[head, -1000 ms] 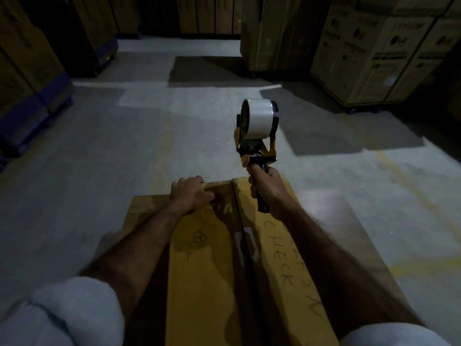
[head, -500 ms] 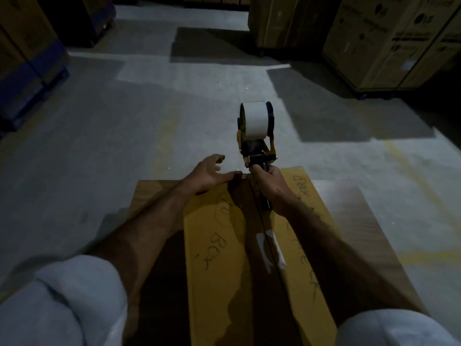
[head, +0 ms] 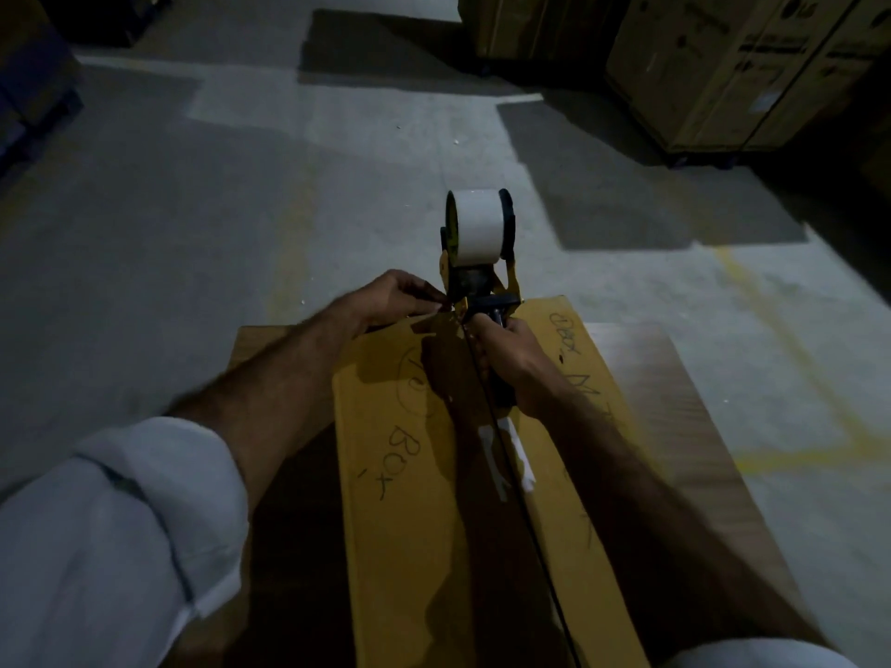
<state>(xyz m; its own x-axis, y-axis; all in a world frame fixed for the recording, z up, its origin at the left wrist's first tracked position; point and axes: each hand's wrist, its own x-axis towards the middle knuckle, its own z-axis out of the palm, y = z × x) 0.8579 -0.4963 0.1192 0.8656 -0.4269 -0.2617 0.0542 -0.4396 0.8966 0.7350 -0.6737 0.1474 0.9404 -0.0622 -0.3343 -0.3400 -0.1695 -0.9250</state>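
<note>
At the far left, dark stacked goods [head: 29, 89] stand on the grey concrete floor [head: 193, 209]. Nearer the camera, a pale rolled sleeve [head: 120, 523] covers the left upper arm, and the bare forearm runs up and to the right. The left grip [head: 390, 301] hovers over the far edge of the cardboard box [head: 410, 523]. Its fingers are curled and their tips are bunched against the left side of the tape dispenser [head: 477, 286]. It is too dark to tell whether they pinch any tape.

The box lies flat and long, running away from the person. "BOX" is handwritten on its left flap, and a dark centre seam crosses a torn white label [head: 501, 455]. The dispenser stands at the far end of that seam, tilted up. Its white tape roll [head: 477, 226] is raised above the floor beyond the box edge.

Just right of the seam, the right grip [head: 511, 359] is closed round the dispenser's black handle, over the right flap, which carries more scrawled writing. A paler brown sheet [head: 675, 402] shows under the box on the right. Beyond it, yellow floor lines [head: 795, 455] cross the concrete. Large printed cartons [head: 723, 65] stand at the upper right.
</note>
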